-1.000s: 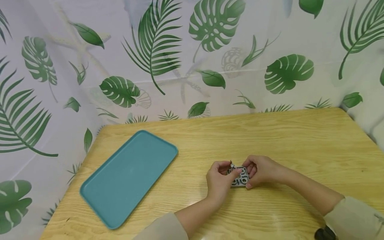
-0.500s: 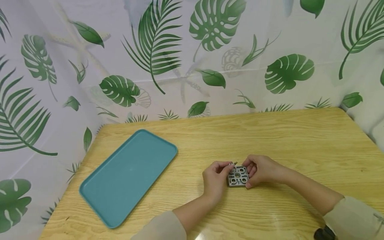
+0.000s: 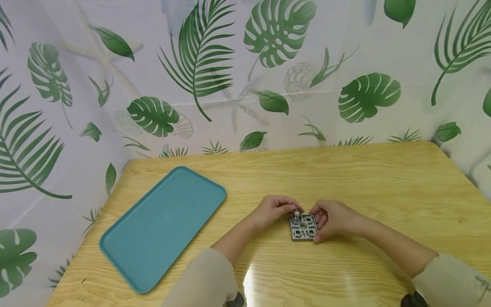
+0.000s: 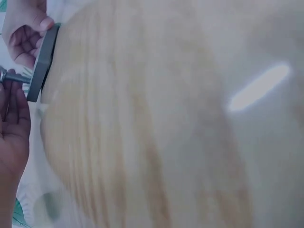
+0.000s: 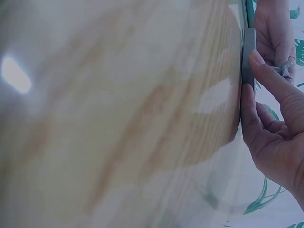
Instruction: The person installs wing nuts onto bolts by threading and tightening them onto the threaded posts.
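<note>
On the yellow wood-grain tabletop (image 3: 383, 179), we see a right hand (image 3: 332, 216) and a left hand (image 3: 273, 210) at a square grey metal plate (image 3: 304, 234): the right grips its edge; the left, newly swung behind its far-left corner, pinches a now-upright silvery bolt (image 3: 297, 214), apparently steadying it.

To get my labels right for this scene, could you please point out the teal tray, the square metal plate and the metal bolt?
Teal tray (image 3: 163, 230): head view, on its bare flat base.
Square metal plate (image 3: 304, 233): head view, on its top face.
Metal bolt (image 4: 19, 78): left wrist view, on its shank.
</note>
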### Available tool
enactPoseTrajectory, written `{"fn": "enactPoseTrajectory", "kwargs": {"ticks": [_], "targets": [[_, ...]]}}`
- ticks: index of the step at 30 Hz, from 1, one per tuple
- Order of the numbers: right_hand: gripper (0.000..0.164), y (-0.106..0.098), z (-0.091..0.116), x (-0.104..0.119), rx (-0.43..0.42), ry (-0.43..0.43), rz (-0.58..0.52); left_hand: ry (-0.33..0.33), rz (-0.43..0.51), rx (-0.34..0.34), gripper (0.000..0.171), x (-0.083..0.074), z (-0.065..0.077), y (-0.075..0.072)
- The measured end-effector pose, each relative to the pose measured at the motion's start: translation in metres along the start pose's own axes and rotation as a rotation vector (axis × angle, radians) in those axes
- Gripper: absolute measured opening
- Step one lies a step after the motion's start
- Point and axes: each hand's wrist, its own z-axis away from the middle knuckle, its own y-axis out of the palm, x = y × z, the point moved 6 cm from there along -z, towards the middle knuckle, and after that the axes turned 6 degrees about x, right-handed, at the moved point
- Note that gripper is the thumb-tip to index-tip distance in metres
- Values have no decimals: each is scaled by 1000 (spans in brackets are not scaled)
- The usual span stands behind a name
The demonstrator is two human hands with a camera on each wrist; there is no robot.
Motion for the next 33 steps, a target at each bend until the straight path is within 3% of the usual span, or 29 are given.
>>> {"fn": "enactPoseTrajectory", "kwargs": {"ticks": [3, 5, 7, 9, 13, 18, 24, 29, 33], "targets": [[63, 0, -1, -1, 2, -7, 3, -4, 6, 14, 24, -1, -1, -1], [63, 0, -1, -1, 1, -9, 6, 22, 6, -14, 25, -1, 1, -1], [64, 0, -1, -1, -2, -13, 6, 79, 10, -92, 27, -3, 5, -1], [64, 0, -1, -1, -4, -11, -4, 117, 20, -217, 26, -4, 13, -1], [64, 1, -1, -1, -3, -8, -18, 128, -27, -458, 26, -4, 34, 8], [63, 0, 0, -1, -6, -15, -1, 92, -130, -564, 40, -5, 48, 33], [64, 0, 0, -2, -3, -19, 3, 111, -35, -736, 39, -1, 46, 44], [64, -1, -1, -5, 0, -17, 8, 113, -7, -778, 27, 0, 41, 42], [64, -2, -2, -8, -7, -11, 18, 99, -23, -725, 19, 1, 37, 36]]}}
